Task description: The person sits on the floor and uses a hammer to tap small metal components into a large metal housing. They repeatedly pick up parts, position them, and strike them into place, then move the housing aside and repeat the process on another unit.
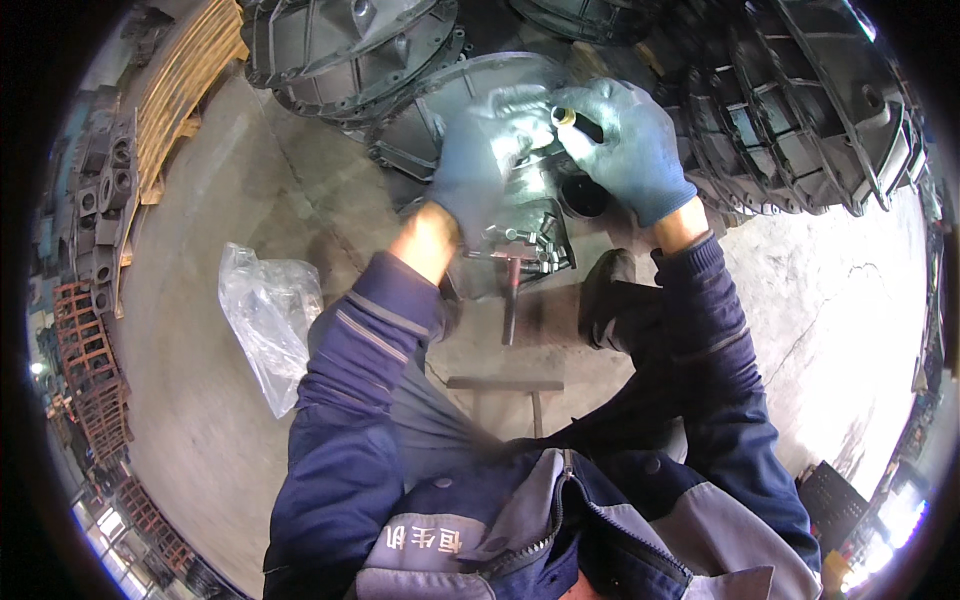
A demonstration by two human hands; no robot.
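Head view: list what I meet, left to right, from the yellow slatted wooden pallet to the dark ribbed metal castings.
Yellow slatted wooden pallet → crumpled clear plastic bag → blue-gloved left hand → blue-gloved right hand → dark ribbed metal castings.

A short row of pale lettering (423, 539) stood on the person's jacket (480, 500). It ran across the grey panel (470, 560) on the left of the chest, to the left of the zip (556, 500). The characters were Chinese in form, large and plain, set side by side in one line, and as seen from above they stood upside down. The pale strokes showed lightly against the grey cloth.
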